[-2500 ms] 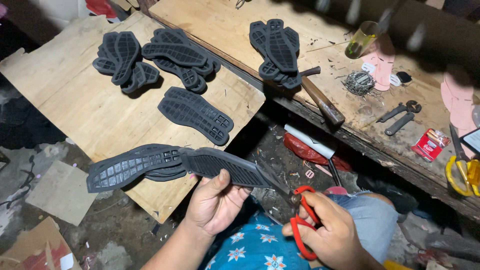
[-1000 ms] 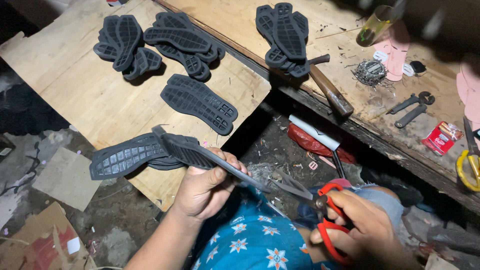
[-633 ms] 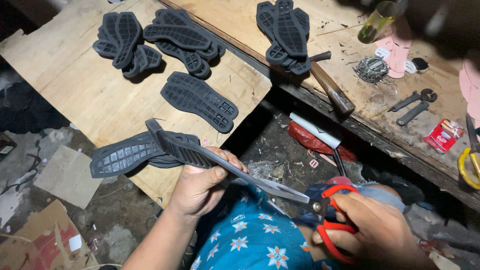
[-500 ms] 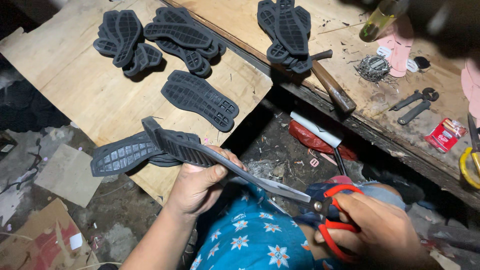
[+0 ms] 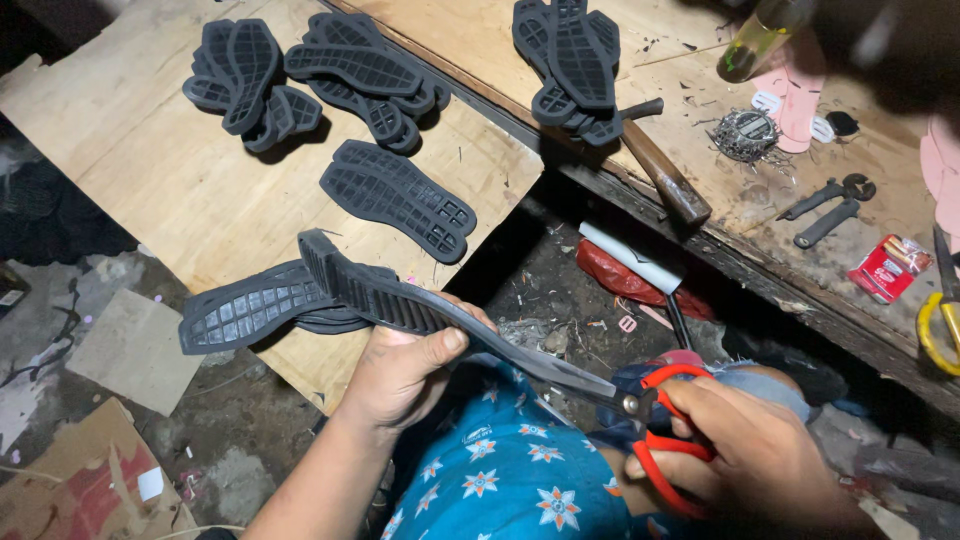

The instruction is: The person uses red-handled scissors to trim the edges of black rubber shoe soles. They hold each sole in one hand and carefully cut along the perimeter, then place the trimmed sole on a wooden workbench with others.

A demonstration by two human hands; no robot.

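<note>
Left hand (image 5: 400,375) closed around a black ribbed rubber shoe sole (image 5: 400,300), thumb on top, fingers wrapped under; sole is tilted on edge, heel end sticking out toward 10 o'clock over the front lip of the pale plywood board (image 5: 130,170). Right hand (image 5: 740,455) at 4 o'clock from the left one, fingers through the loops of red-handled scissors (image 5: 650,425), grip closed; blades point toward 10 o'clock and bite into the near edge of the held sole, a thin strip of rubber running along the blade line. Can't tell how far the blades are apart. Another flat black tread sole (image 5: 250,310) lies on the board just beyond the held one, partly hidden by it. Single black sole (image 5: 398,200) lies flat at 12 o'clock from the left hand. Pile of black soles (image 5: 310,80) at the board's far end, 11 o'clock. Second stack of black soles (image 5: 570,60) on the scuffed wooden workbench (image 5: 700,170) at 1 o'clock, touching a wooden-handled hammer (image 5: 665,185). Metal pliers (image 5: 825,205) and a small red packet (image 5: 885,265) farther out at 2 o'clock. Blue floral-print cloth (image 5: 500,470) on the lap, directly under both hands.
</note>
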